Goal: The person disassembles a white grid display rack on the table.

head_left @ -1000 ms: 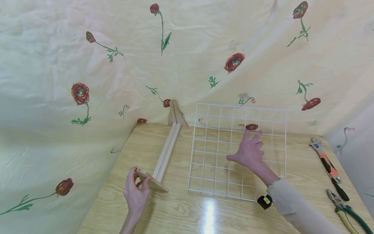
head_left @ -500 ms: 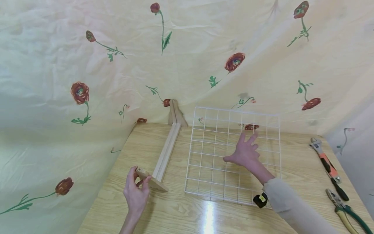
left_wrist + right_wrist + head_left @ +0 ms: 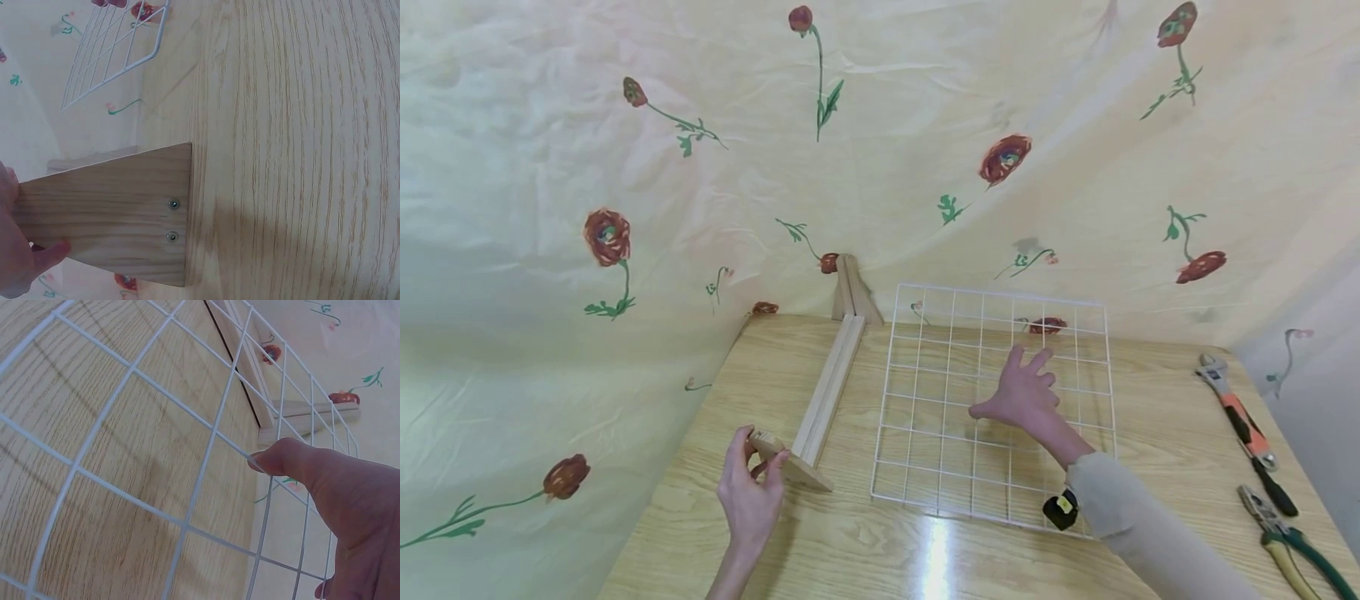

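My left hand [image 3: 751,498] grips the narrow top of the near end board of a wooden stand [image 3: 831,387], thumb on one side and fingers on the other. The stand has tapered end boards joined by a long double rail. Two metal screw heads show low on the near end board [image 3: 119,219]. To the right, my right hand [image 3: 1021,396] holds a white wire grid panel [image 3: 914,400] with fingers spread across its squares. In the right wrist view the thumb [image 3: 281,456] lies against a wire; most other fingers are out of sight there. The grid is tilted above the table.
A black tape measure [image 3: 1061,510] lies by the grid's near right corner. An adjustable wrench [image 3: 1228,404], a black-handled tool [image 3: 1273,487] and pliers [image 3: 1273,529] lie along the right side of the wooden table [image 3: 850,550]. Flowered cloth [image 3: 880,167] hangs behind and at the left.
My right hand has carried the wire grid left and a little nearer. The tape measure has shifted left along with it. My left hand and the wooden stand have stayed still.
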The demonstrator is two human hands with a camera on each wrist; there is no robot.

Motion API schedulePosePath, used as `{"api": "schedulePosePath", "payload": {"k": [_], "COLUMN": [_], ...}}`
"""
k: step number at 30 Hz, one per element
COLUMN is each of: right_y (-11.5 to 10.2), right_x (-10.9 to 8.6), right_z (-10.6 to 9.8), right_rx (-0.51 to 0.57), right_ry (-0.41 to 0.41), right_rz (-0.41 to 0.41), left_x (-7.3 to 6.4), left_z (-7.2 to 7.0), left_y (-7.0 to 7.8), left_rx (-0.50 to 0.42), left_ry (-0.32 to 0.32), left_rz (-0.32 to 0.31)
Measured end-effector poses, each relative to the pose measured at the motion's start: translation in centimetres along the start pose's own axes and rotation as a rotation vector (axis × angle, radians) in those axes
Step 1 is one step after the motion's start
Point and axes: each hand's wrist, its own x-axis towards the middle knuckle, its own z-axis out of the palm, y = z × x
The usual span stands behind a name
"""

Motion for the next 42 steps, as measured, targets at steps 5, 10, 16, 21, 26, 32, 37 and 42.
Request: {"api": "schedulePosePath", "payload": {"k": [5,10,16,21,26,32,37,42], "right_y": [-0.1,-0.1,-0.1,-0.3,-0.6,-0.8,-0.7,-0.8], "right_x": [0.2,0.4,0.7,0.7,0.7,0.8,1.0,1.1], "right_z": [0.2,0.4,0.9,1.1,1.3,1.5,1.8,2.1], "right_rx": [-0.012,-0.017,-0.022,-0.029,-0.028,-0.029,-0.027,-0.033], "right_ry": [-0.011,-0.019,-0.029,-0.047,-0.064,-0.081,-0.093,-0.105], "right_rz": [0.006,0.013,0.02,0.024,0.032,0.033,0.032,0.037], "left_x": [0.0,0.0,-0.1,-0.1,-0.1,-0.1,-0.1,-0.1], "left_z": [0.0,0.0,0.1,0.0,0.0,0.1,0.1,0.1], "left_y": [-0.1,-0.1,-0.2,-0.1,-0.1,-0.2,-0.2,-0.2], "left_rx": [0.001,0.004,0.009,0.017,0.017,0.018,0.014,0.02], "left_ry": [-0.001,0.003,-0.002,-0.007,-0.01,-0.004,-0.002,0.001], "left_rz": [0.003,0.006,0.002,-0.003,-0.001,0.003,0.005,0.004]}}
